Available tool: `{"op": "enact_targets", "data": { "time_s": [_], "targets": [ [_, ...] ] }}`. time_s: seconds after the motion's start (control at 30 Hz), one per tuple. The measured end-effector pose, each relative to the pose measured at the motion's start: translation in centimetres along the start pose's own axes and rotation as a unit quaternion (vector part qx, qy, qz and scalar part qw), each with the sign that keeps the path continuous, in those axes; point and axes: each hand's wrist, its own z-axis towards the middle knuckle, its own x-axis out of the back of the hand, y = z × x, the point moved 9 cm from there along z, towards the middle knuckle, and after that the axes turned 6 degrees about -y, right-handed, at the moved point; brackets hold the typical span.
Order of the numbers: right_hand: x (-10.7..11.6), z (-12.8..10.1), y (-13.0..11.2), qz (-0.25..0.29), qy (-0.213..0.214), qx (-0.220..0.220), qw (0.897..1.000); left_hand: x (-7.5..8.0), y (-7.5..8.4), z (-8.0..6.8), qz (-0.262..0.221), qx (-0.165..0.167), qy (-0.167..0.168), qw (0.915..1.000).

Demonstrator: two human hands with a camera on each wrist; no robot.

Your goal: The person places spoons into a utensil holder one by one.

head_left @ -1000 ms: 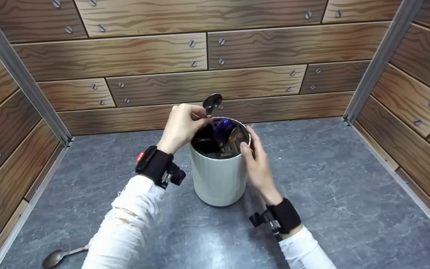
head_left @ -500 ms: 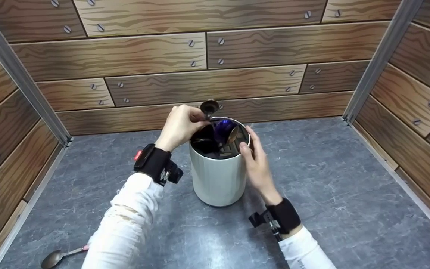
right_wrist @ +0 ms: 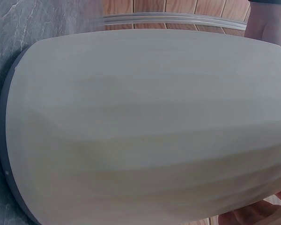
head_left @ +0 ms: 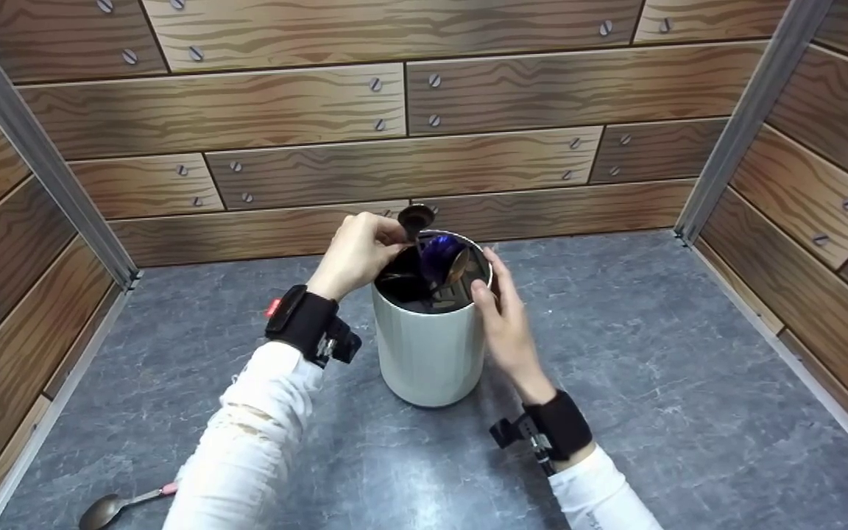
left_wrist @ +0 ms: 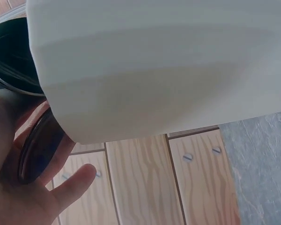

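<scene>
A tall white utensil holder [head_left: 431, 353] stands upright in mid-view, its inside dark. Within it, a shiny blue-purple piece [head_left: 439, 254] and a bronze spoon bowl [head_left: 458, 266] show near the top. At its far left rim my left hand [head_left: 354, 254] pinches a dark spoon [head_left: 417, 218], bowl upward; its lower handle is hidden. My right hand [head_left: 509, 320] grips the holder's right side, thumb at the front and fingers farther back. In the left wrist view, dark oval bowls show beside the left hand [left_wrist: 35, 197]. The holder's wall fills most of the right wrist view.
Another spoon [head_left: 104, 509] with a pink-ended handle lies at the front left, partly covered by the left sleeve. Wood-print walls [head_left: 505, 158] with metal corner posts [head_left: 751, 121] enclose the grey marbled tabletop [head_left: 659, 368] at the back and both sides.
My left hand has come down slightly with the pinched spoon, whose bowl now sits lower, nearer the holder's rim. The right hand and the holder look unmoved.
</scene>
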Motion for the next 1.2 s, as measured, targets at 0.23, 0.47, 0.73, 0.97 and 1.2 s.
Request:
{"op": "enact_targets", "data": {
  "time_s": [0.23, 0.47, 0.73, 0.97, 1.2],
  "targets": [
    [0.06, -0.03, 0.05, -0.009, 0.002, -0.002, 1.000, -0.19, 0.08, 0.00, 0.002, -0.009, -0.020, 0.9997],
    [-0.10, -0.04, 0.06, 0.005, -0.002, 0.001, 1.000, -0.07, 0.01, -0.12, -0.005, -0.010, -0.027, 0.9996],
    [-0.11, 0.01, 0.05, 0.009, 0.000, 0.002, 1.000, 0.21, 0.05, -0.37, -0.017, -0.003, -0.048, 0.9987],
    [0.00, 0.05, 0.08, 0.012, 0.003, 0.002, 1.000, 0.23, 0.14, -0.55, 0.000, -0.007, -0.063, 0.9980],
    [0.04, 0.04, 0.18, 0.001, 0.006, -0.002, 1.000, -0.20, 0.22, -0.84, -0.008, -0.013, -0.079, 0.9967]
  ]
}}
